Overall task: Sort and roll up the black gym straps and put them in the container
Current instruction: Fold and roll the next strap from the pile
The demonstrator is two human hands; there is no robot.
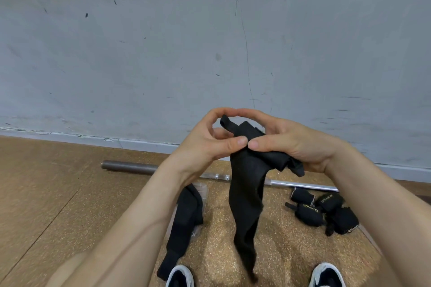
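Observation:
A long black gym strap [247, 193] hangs from both my hands in front of me, its lower end reaching down between my shoes. My left hand [205, 142] pinches its top end between thumb and fingers. My right hand [286, 144] grips the bunched upper part beside it, thumb tip meeting my left thumb. A second black strap [184, 219] lies draped over a clear plastic container [204, 190] on the floor, mostly hiding it. Several rolled black straps [324, 213] with gold lettering lie in a cluster at the right.
A steel barbell bar [130, 166] lies on the cork-coloured floor along the grey wall [210, 42], behind the container and straps. My two dark shoes, left [180, 277] and right [326, 276], stand at the bottom edge of the view.

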